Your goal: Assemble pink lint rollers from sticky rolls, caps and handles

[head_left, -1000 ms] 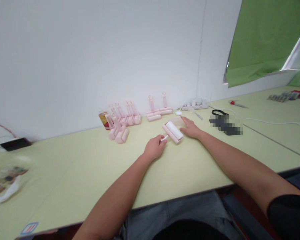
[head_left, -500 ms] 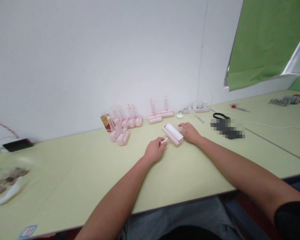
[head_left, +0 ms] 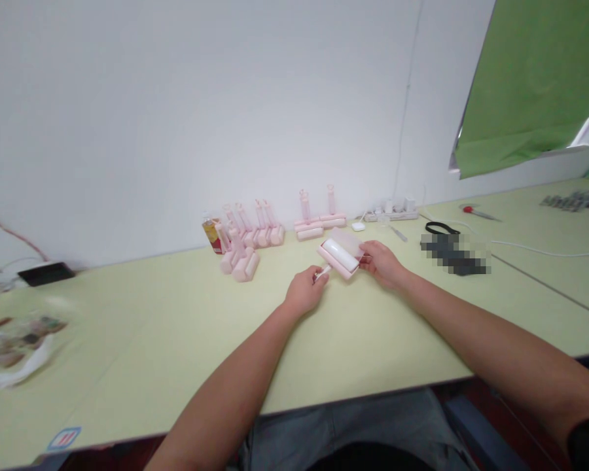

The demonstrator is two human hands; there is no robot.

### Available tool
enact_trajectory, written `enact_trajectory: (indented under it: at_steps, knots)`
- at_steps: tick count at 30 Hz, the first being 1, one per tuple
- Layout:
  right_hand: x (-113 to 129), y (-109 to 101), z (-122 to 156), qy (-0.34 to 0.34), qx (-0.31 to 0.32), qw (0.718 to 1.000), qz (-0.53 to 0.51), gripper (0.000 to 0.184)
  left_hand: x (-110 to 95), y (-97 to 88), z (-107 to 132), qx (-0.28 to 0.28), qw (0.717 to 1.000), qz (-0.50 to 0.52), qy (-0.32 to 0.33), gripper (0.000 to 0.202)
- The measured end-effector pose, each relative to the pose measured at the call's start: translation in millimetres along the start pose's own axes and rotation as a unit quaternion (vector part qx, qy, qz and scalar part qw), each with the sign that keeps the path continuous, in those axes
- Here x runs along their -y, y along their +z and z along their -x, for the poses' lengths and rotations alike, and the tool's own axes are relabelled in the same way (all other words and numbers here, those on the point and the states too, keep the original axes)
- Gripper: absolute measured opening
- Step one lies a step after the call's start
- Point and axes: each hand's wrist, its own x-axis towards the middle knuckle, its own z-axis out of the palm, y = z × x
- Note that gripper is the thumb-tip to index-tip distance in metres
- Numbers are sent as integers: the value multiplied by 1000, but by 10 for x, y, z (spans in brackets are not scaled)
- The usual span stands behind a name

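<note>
A pink lint roller (head_left: 339,256) with a white roll is held above the table, tilted with its roll facing up. My left hand (head_left: 306,292) is closed round its short handle. At the far end, my right hand (head_left: 383,263) has thumb and fingers closed on the edge of a translucent pale flap (head_left: 348,239) that stands out behind the roll. Whether this flap is a cover or a peeled sheet I cannot tell. Several similar pink lint rollers (head_left: 248,260) stand with handles up near the wall, and a few more (head_left: 310,229) stand to their right.
Behind the rollers is a yellow and red can (head_left: 213,237). A power strip (head_left: 392,214) with plugs lies along the wall, near a white charger (head_left: 358,227). To the right are a black strap (head_left: 442,228), a blurred dark item and a white cable (head_left: 550,248). A plastic bag (head_left: 19,373) lies left.
My right hand has closed on the translucent flap, which now stands raised behind the roll. My left hand keeps hold of the handle. The whole view has shifted slightly.
</note>
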Motion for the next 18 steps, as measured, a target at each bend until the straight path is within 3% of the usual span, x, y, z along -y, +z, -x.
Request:
enact_trajectory:
  at_steps: [18]
  knots:
    - [44,42,48,-26,-18,999,23,33,-9,3,-4,-2,1000,15,-3,40]
